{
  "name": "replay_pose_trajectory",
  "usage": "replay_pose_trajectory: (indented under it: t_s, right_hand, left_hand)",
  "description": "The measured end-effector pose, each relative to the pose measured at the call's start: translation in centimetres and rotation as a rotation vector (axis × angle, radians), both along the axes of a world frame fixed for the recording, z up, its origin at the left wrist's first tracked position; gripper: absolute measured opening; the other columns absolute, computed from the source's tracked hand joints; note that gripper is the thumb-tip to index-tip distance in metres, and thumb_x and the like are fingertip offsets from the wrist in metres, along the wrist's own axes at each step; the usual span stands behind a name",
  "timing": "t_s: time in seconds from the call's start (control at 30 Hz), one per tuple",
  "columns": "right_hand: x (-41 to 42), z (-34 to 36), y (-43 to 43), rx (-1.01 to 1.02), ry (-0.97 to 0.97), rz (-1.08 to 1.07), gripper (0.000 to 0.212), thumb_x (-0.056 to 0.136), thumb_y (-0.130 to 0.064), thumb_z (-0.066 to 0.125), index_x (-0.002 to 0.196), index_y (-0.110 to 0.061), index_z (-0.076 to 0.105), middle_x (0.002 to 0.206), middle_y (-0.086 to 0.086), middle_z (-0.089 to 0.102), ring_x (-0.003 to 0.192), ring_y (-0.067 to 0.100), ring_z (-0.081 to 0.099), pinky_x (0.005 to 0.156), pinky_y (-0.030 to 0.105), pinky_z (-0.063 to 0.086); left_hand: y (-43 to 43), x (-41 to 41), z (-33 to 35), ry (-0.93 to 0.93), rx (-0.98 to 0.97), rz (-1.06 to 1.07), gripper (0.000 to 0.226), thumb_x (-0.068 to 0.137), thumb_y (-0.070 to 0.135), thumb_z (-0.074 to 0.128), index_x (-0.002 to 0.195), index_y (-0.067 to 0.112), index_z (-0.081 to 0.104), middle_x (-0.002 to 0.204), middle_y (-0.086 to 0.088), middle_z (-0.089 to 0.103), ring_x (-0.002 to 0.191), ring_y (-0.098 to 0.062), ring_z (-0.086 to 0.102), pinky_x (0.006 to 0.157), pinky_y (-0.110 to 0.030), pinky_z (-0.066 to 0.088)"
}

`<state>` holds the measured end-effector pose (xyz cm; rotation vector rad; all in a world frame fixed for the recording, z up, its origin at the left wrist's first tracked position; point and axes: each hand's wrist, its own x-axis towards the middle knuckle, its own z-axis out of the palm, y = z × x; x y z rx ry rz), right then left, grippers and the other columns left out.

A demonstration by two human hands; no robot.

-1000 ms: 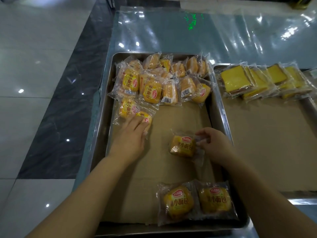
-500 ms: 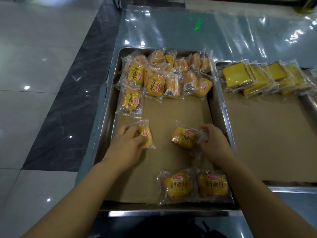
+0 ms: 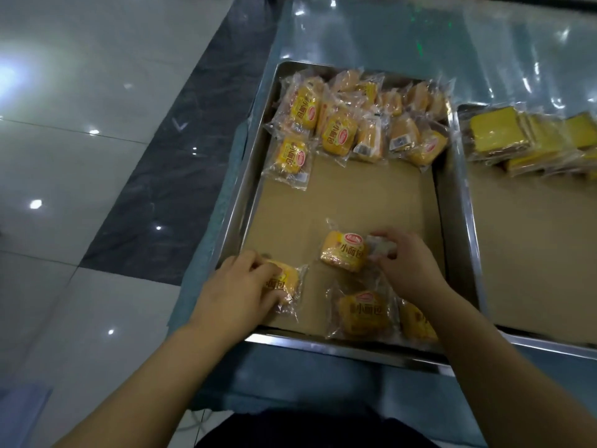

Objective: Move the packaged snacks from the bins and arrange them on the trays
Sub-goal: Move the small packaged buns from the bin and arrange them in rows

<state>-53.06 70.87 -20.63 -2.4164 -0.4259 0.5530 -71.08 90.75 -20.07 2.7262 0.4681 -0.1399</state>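
Snack packet (image 3: 344,255) reads 小面包 beneath a red oval logo (image 3: 353,237).

Glossy pale floor tiles (image 3: 80,76), dark marble strip (image 3: 168,176), ceiling-light reflections.

Snack packs (image 3: 339,134) fill left tray's (image 3: 323,344) far end, apparently overlapping

The film-covered table (image 3: 371,33) is being occupied near its front edge by the left tray (image 3: 247,189), with the right tray (image 3: 469,227) just beside.
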Motion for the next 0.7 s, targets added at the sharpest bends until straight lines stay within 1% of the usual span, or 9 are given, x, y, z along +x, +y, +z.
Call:
replay_pose_trajectory:
  t_s: [0.13, 0.2, 0.27, 0.37, 0.43, 0.5, 0.57, 0.63, 0.7]
  right_hand:
    - [-0.4, -0.4, 2.3, 0.038, 0.004, 0.005, 0.047, 0.083, -0.012, 0.067, 0.125, -0.027, 0.052, 0.118, 0.002, 0.055, 0.090, 0.013, 0.054, 0.059, 0.017, 0.037]
    - [-0.8, -0.5, 3.8, 0.076, 0.031, -0.003, 0.051, 0.082, -0.014, 0.069, 0.127, -0.024, 0.049, 0.119, 0.002, 0.054, 0.092, 0.013, 0.054, 0.057, 0.016, 0.035]
    - [-1.2, -0.5, 5.4, 0.099, 0.064, 0.007, 0.053, 0.081, -0.012, 0.070, 0.128, -0.021, 0.048, 0.122, 0.003, 0.054, 0.096, 0.014, 0.053, 0.063, 0.020, 0.039]
    - [-1.6, -0.3, 7.7, 0.096, 0.097, 0.061, 0.055, 0.081, -0.009, 0.070, 0.131, -0.019, 0.048, 0.125, 0.006, 0.055, 0.102, 0.018, 0.054, 0.078, 0.030, 0.047]
    - [-1.9, -0.1, 8.8, 0.084, 0.078, 0.116, 0.056, 0.081, -0.011, 0.070, 0.132, -0.020, 0.048, 0.128, 0.005, 0.055, 0.105, 0.020, 0.055, 0.086, 0.037, 0.050]
    - [-2.1, -0.1, 9.6, 0.065, 0.065, 0.173, 0.057, 0.081, -0.014, 0.070, 0.132, -0.021, 0.047, 0.129, 0.003, 0.054, 0.107, 0.019, 0.056, 0.088, 0.038, 0.051]
    - [-2.2, -0.1, 10.0, 0.092, 0.143, 0.196, 0.059, 0.080, -0.013, 0.071, 0.133, -0.020, 0.046, 0.129, 0.003, 0.054, 0.101, 0.016, 0.058, 0.084, 0.033, 0.053]
    - [-2.1, -0.1, 10.1, 0.146, 0.270, 0.214, 0.060, 0.079, -0.009, 0.072, 0.133, -0.016, 0.046, 0.128, 0.004, 0.055, 0.091, 0.011, 0.058, 0.070, 0.019, 0.051]
    - [-1.6, -0.2, 9.8, 0.126, 0.295, 0.279, 0.060, 0.079, -0.009, 0.072, 0.133, -0.014, 0.047, 0.127, 0.002, 0.055, 0.089, 0.007, 0.055, 0.062, 0.008, 0.042]
  left_hand:
    - [-0.6, -1.8, 0.0, -0.019, -0.038, 0.054, 0.043, 0.080, 0.047, 0.065, 0.117, 0.026, 0.061, 0.108, 0.004, 0.050, 0.099, -0.017, 0.051, 0.085, -0.035, 0.047]
    - [-0.5, -2.1, 0.0, -0.002, -0.049, 0.059, 0.046, 0.080, 0.049, 0.064, 0.118, 0.024, 0.059, 0.112, 0.003, 0.049, 0.101, -0.016, 0.051, 0.086, -0.034, 0.047]
    - [-0.2, -2.1, 0.1, -0.001, -0.072, 0.066, 0.045, 0.081, 0.051, 0.061, 0.117, 0.024, 0.059, 0.114, 0.003, 0.050, 0.101, -0.015, 0.051, 0.086, -0.032, 0.047]
    - [0.1, -1.8, 0.4, -0.060, -0.072, 0.061, 0.040, 0.084, 0.049, 0.058, 0.114, 0.023, 0.061, 0.109, 0.004, 0.052, 0.099, -0.014, 0.048, 0.083, -0.026, 0.045]
    - [0.4, -1.4, 0.6, -0.114, -0.060, 0.049, 0.037, 0.085, 0.044, 0.060, 0.115, 0.021, 0.061, 0.111, 0.002, 0.052, 0.105, -0.015, 0.044, 0.085, -0.029, 0.044]
    - [0.5, -0.6, 0.7, -0.173, -0.039, 0.012, 0.038, 0.086, 0.036, 0.062, 0.119, 0.019, 0.060, 0.120, 0.000, 0.053, 0.114, -0.020, 0.041, 0.091, -0.033, 0.044]
    - [0.8, 0.2, 0.6, -0.192, -0.019, -0.062, 0.042, 0.088, 0.028, 0.061, 0.128, 0.017, 0.055, 0.133, -0.003, 0.051, 0.123, -0.025, 0.039, 0.098, -0.037, 0.040]
    - [1.2, 1.1, 0.5, -0.128, -0.006, -0.125, 0.042, 0.093, 0.025, 0.054, 0.134, 0.018, 0.051, 0.142, -0.001, 0.044, 0.130, -0.025, 0.034, 0.105, -0.038, 0.034]
    - [1.8, 1.7, 0.4, -0.101, 0.011, -0.162, 0.037, 0.093, 0.025, 0.052, 0.129, 0.017, 0.057, 0.138, -0.001, 0.050, 0.127, -0.026, 0.040, 0.103, -0.039, 0.037]
